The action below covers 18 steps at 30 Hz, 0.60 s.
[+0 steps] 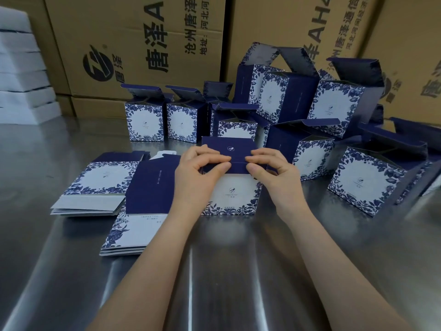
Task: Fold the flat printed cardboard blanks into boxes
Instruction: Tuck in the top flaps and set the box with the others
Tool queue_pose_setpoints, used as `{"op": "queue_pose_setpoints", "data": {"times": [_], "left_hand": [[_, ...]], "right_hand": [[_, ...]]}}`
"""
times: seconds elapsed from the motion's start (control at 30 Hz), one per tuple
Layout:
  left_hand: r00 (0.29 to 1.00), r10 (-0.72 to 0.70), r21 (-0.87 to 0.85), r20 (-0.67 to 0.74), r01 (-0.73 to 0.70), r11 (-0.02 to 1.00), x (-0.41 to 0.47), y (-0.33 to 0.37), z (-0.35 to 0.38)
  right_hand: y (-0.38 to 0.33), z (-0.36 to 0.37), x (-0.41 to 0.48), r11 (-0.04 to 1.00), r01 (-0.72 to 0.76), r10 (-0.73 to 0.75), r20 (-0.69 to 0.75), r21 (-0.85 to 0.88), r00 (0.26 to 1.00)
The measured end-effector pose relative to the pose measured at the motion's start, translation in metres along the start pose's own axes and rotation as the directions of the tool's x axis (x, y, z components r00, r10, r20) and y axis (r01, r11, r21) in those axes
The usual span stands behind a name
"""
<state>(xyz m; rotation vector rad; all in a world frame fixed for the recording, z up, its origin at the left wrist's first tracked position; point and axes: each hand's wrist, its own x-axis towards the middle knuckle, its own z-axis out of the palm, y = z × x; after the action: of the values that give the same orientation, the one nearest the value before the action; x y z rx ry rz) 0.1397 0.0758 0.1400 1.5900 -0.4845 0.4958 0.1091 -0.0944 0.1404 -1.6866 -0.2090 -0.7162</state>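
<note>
We see a shiny steel table [47, 247] catching soft glare, brown black-printed shipping cartons [133, 44] behind it, and stacked white foam slabs [21, 75] at left.

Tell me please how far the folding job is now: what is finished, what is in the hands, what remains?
Done: several folded boxes stand or lie at the back and right, lids open. In hand: the left hand and right hand pinch the navy flap of one box at the centre. Left: two stacks of flat blanks to its left.
</note>
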Motion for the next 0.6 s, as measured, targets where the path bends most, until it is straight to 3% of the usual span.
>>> {"op": "queue_pose_setpoints", "data": {"times": [0.13,0.33,0.47,0.6], "left_hand": [[0.996,-0.088,-0.179,-0.003,0.086,0.980,0.003,-0.003,-0.009],[0.995,-0.097,-0.189,-0.020,0.091,0.978,0.003,-0.003,-0.006],[1.000,-0.031,-0.104,0.000,0.031,0.994,-0.004,0.000,-0.007],[0.990,0.102,0.155,-0.096,-0.086,0.984,-0.016,0.000,0.002]], "right_hand": [[-0.003,0.000,0.000,0.998,0.004,-0.002,-0.030,0.070,1.000],[-0.004,-0.001,-0.001,0.999,0.030,-0.030,-0.004,-0.041,1.000],[-0.001,-0.004,-0.002,0.986,-0.043,0.051,0.042,-0.162,0.998],[0.001,0.002,0.000,0.987,-0.028,0.025,-0.023,-0.161,0.999]]}}
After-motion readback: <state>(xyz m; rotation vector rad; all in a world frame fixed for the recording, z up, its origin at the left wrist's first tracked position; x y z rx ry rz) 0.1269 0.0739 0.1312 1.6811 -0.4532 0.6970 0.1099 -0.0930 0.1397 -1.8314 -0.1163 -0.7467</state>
